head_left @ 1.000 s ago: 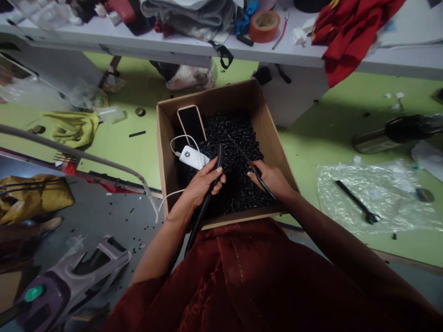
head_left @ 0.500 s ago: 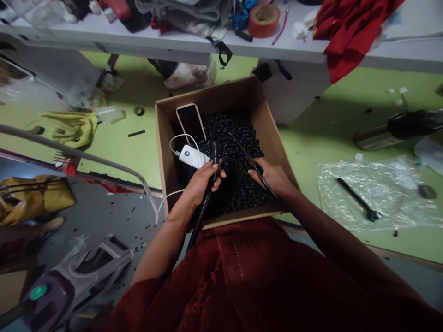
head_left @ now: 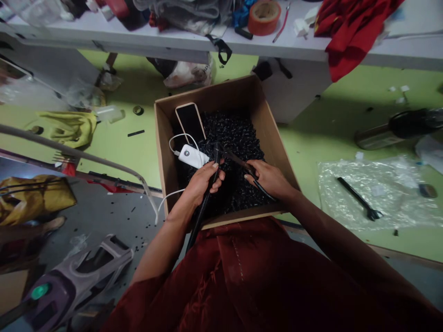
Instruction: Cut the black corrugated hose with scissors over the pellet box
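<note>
A black corrugated tube [head_left: 205, 205] is gripped in my left hand [head_left: 206, 180], its fingers wrapped round it and its upper end pointing away from me. My right hand [head_left: 269, 179] is closed round the dark handles of scissors [head_left: 238, 160], whose blades reach left to the tube near its upper end. Both hands are over a cardboard box [head_left: 282, 159] that holds a heap of small black pieces [head_left: 235, 131]. A white power bank [head_left: 192, 157] with a white cable lies in the box beside my left hand, and a phone [head_left: 191, 121] leans behind it.
A white shelf [head_left: 155, 41] crosses the back, bearing orange tape [head_left: 264, 18] and a red cloth [head_left: 346, 37]. On the green table, a clear plastic bag [head_left: 332, 184] lies at right near a metal bottle [head_left: 374, 137]. A curved bar [head_left: 86, 154] passes at left.
The scissors have swung left, so their blades now meet the upper part of the tube. My right hand has shifted slightly left; my left hand keeps nearly the same place.
</note>
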The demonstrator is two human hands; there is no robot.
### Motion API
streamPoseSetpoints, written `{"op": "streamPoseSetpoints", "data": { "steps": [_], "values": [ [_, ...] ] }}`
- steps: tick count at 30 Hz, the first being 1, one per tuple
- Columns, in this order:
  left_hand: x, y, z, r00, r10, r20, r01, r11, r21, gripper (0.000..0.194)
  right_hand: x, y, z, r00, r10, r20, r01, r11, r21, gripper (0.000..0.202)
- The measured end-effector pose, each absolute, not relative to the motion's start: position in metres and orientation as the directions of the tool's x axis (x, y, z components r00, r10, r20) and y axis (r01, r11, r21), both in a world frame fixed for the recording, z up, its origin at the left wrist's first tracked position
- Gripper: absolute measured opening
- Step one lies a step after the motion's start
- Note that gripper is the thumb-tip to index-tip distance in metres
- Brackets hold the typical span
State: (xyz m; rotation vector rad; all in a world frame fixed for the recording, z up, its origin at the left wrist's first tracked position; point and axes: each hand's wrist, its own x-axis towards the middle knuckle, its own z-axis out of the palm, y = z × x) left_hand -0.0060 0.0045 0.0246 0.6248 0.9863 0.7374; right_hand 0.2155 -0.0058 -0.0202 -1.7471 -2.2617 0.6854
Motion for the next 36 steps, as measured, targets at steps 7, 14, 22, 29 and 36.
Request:
{"op": "streamPoseSetpoints", "data": {
  "steps": [7, 14, 22, 29, 36],
  "values": [
    [-0.006, 0.005, 0.026, 0.362, 0.780, -0.510, -0.254, 0.610, 0.751, 0.031, 0.221, -0.003, -0.025, -0.182, 0.976, -0.121, 0.865, 0.100, -0.492, 0.043],
    [-0.004, 0.002, 0.022, 0.304, 0.811, -0.499, -0.178, 0.563, 0.807, 0.040, 0.217, -0.004, -0.012, -0.192, 0.954, -0.228, 0.787, 0.011, -0.617, 0.044],
    [-0.003, -0.002, 0.010, 0.177, 0.908, -0.380, 0.095, 0.369, 0.925, 0.039, 0.218, -0.007, -0.009, -0.316, 0.911, -0.266, 0.755, 0.071, -0.652, 0.046],
    [-0.005, -0.001, 0.002, 0.225, 0.933, -0.279, 0.311, 0.203, 0.929, 0.037, 0.216, -0.007, -0.006, -0.333, 0.906, -0.260, 0.754, 0.091, -0.651, 0.045],
    [-0.005, -0.002, 0.006, 0.258, 0.940, -0.221, 0.478, 0.075, 0.875, 0.044, 0.218, -0.006, -0.010, -0.362, 0.903, -0.229, 0.734, 0.125, -0.667, 0.042]
  ]
}}
